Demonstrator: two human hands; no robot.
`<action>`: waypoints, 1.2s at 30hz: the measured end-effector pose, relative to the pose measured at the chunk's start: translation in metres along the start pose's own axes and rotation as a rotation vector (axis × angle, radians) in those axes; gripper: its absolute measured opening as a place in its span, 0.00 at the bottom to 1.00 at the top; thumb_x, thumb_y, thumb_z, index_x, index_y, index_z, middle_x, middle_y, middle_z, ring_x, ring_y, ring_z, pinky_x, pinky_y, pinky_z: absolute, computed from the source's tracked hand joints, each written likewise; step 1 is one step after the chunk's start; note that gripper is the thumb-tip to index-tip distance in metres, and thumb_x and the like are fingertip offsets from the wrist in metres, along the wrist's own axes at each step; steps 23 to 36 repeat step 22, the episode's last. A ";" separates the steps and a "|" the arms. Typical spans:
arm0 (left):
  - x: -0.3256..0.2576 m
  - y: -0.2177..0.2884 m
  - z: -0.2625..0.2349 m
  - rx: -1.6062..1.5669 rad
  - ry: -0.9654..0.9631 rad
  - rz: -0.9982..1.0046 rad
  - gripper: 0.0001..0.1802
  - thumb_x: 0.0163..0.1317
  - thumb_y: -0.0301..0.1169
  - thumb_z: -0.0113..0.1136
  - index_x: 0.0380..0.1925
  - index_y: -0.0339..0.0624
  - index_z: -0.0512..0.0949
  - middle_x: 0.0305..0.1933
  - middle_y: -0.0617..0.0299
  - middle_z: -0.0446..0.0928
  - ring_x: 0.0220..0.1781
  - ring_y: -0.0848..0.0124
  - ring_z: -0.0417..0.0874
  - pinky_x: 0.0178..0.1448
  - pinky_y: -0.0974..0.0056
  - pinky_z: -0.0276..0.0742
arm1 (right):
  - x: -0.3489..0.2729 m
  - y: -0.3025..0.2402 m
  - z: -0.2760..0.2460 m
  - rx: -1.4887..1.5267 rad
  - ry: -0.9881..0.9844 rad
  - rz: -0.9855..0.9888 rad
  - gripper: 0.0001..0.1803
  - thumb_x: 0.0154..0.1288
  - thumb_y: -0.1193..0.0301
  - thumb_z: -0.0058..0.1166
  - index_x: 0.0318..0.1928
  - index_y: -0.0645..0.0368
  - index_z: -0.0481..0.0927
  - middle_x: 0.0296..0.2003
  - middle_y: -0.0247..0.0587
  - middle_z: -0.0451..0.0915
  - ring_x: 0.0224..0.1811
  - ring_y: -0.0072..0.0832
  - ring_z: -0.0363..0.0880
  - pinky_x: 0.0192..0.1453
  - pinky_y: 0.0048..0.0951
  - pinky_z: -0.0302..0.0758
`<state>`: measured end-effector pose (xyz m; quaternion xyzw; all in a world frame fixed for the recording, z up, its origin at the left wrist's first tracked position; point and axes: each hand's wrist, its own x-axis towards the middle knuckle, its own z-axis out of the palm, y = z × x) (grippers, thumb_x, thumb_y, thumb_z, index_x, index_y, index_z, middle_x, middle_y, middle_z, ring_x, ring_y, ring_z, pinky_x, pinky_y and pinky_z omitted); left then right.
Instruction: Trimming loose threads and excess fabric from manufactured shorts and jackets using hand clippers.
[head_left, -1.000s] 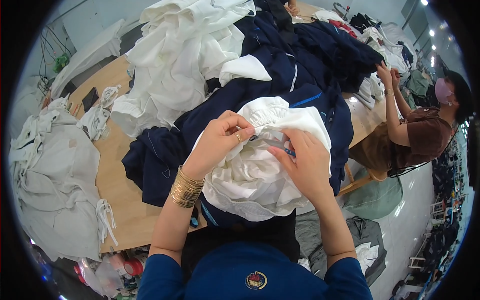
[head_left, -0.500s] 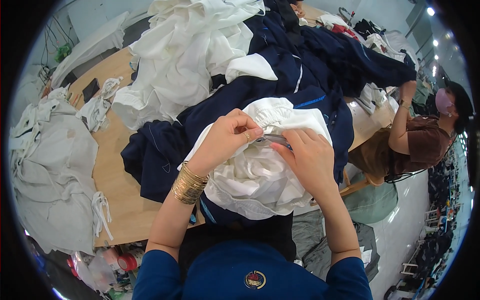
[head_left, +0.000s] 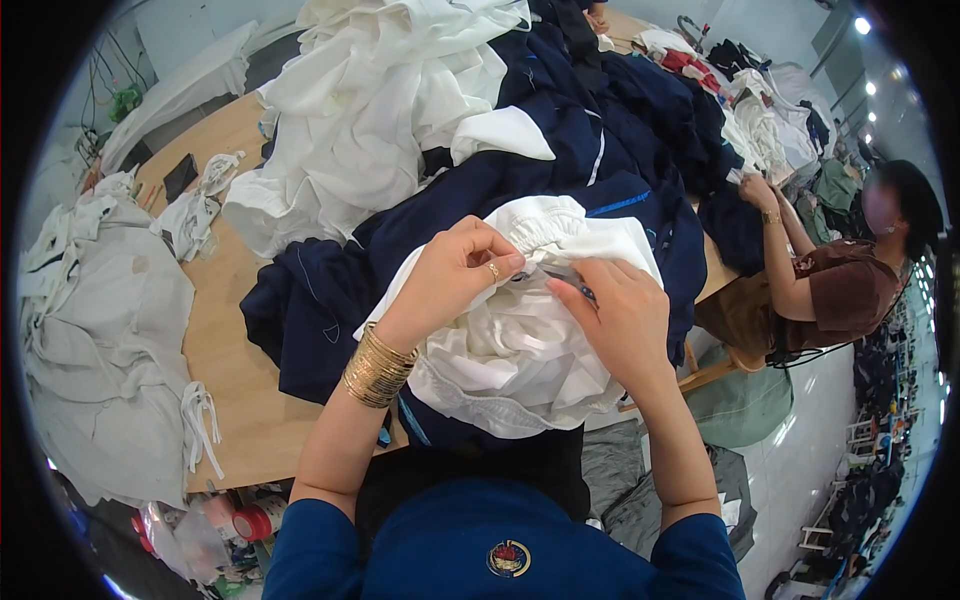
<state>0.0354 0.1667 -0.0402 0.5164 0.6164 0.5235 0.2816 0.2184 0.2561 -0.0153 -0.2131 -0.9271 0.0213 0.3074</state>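
Note:
A white garment (head_left: 510, 360) with a gathered elastic edge lies bunched in front of me on navy cloth. My left hand (head_left: 455, 275), with a ring and several gold bangles at the wrist, pinches the gathered edge between thumb and fingers. Close by on the right, my right hand (head_left: 625, 315) is closed around small thread snips (head_left: 588, 293). Most of the snips is hidden by the fingers, and their tips lie near the pinched fabric.
Navy garments (head_left: 640, 130) spread over the wooden table (head_left: 235, 350). A big white heap (head_left: 370, 120) stands at the back, with pale grey garments (head_left: 110, 340) on the left. To the right a co-worker (head_left: 850, 270) handles navy cloth. A red-lidded container (head_left: 255, 520) sits below the table edge.
The snips have turned and drawn slightly back into my right hand, so less of them shows. My left hand keeps its pinch. The co-worker's hands have moved left, and the raised navy garment has dropped.

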 end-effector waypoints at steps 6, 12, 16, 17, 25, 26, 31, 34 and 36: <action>-0.039 0.010 -0.007 0.143 0.327 0.131 0.07 0.57 0.27 0.60 0.37 0.41 0.79 0.35 0.66 0.74 0.33 0.76 0.74 0.33 0.73 0.69 | -0.019 -0.006 -0.028 0.329 -0.096 0.228 0.14 0.54 0.66 0.64 0.37 0.59 0.78 0.28 0.35 0.78 0.23 0.25 0.73 0.27 0.24 0.69; -0.092 -0.016 -0.004 0.244 0.146 0.119 0.05 0.54 0.28 0.63 0.31 0.43 0.79 0.34 0.67 0.77 0.37 0.72 0.75 0.43 0.68 0.67 | -0.057 -0.012 -0.014 0.421 -0.200 0.148 0.18 0.48 0.75 0.64 0.43 0.53 0.79 0.23 0.31 0.70 0.18 0.21 0.64 0.22 0.22 0.62; -0.104 -0.014 0.008 0.526 -0.121 0.278 0.07 0.51 0.32 0.67 0.23 0.46 0.78 0.29 0.71 0.77 0.38 0.69 0.73 0.50 0.64 0.58 | -0.045 -0.015 0.014 0.219 -0.190 0.134 0.25 0.39 0.82 0.58 0.43 0.52 0.77 0.29 0.34 0.73 0.27 0.32 0.77 0.29 0.30 0.73; -0.104 -0.014 0.008 0.562 -0.177 0.247 0.07 0.51 0.33 0.67 0.22 0.47 0.77 0.28 0.72 0.77 0.38 0.71 0.73 0.49 0.65 0.57 | -0.045 -0.010 0.020 0.224 -0.164 0.133 0.23 0.40 0.81 0.58 0.42 0.52 0.77 0.29 0.34 0.73 0.28 0.33 0.77 0.30 0.30 0.73; -0.111 -0.017 0.009 0.524 -0.071 0.123 0.08 0.52 0.35 0.66 0.31 0.48 0.78 0.27 0.73 0.76 0.37 0.73 0.73 0.48 0.64 0.58 | -0.045 -0.013 0.014 0.339 -0.190 0.266 0.19 0.43 0.81 0.58 0.41 0.54 0.77 0.30 0.36 0.74 0.29 0.33 0.78 0.32 0.31 0.73; -0.111 -0.017 0.009 0.524 -0.071 0.123 0.08 0.52 0.35 0.66 0.31 0.48 0.78 0.27 0.73 0.76 0.37 0.73 0.73 0.48 0.64 0.58 | -0.045 -0.013 0.014 0.339 -0.190 0.266 0.19 0.43 0.81 0.58 0.41 0.54 0.77 0.30 0.36 0.74 0.29 0.33 0.78 0.32 0.31 0.73; -0.111 -0.017 0.009 0.524 -0.071 0.123 0.08 0.52 0.35 0.66 0.31 0.48 0.78 0.27 0.73 0.76 0.37 0.73 0.73 0.48 0.64 0.58 | -0.045 -0.013 0.014 0.339 -0.190 0.266 0.19 0.43 0.81 0.58 0.41 0.54 0.77 0.30 0.36 0.74 0.29 0.33 0.78 0.32 0.31 0.73; -0.111 -0.017 0.009 0.524 -0.071 0.123 0.08 0.52 0.35 0.66 0.31 0.48 0.78 0.27 0.73 0.76 0.37 0.73 0.73 0.48 0.64 0.58 | -0.045 -0.013 0.014 0.339 -0.190 0.266 0.19 0.43 0.81 0.58 0.41 0.54 0.77 0.30 0.36 0.74 0.29 0.33 0.78 0.32 0.31 0.73; -0.111 -0.017 0.009 0.524 -0.071 0.123 0.08 0.52 0.35 0.66 0.31 0.48 0.78 0.27 0.73 0.76 0.37 0.73 0.73 0.48 0.64 0.58 | -0.045 -0.013 0.014 0.339 -0.190 0.266 0.19 0.43 0.81 0.58 0.41 0.54 0.77 0.30 0.36 0.74 0.29 0.33 0.78 0.32 0.31 0.73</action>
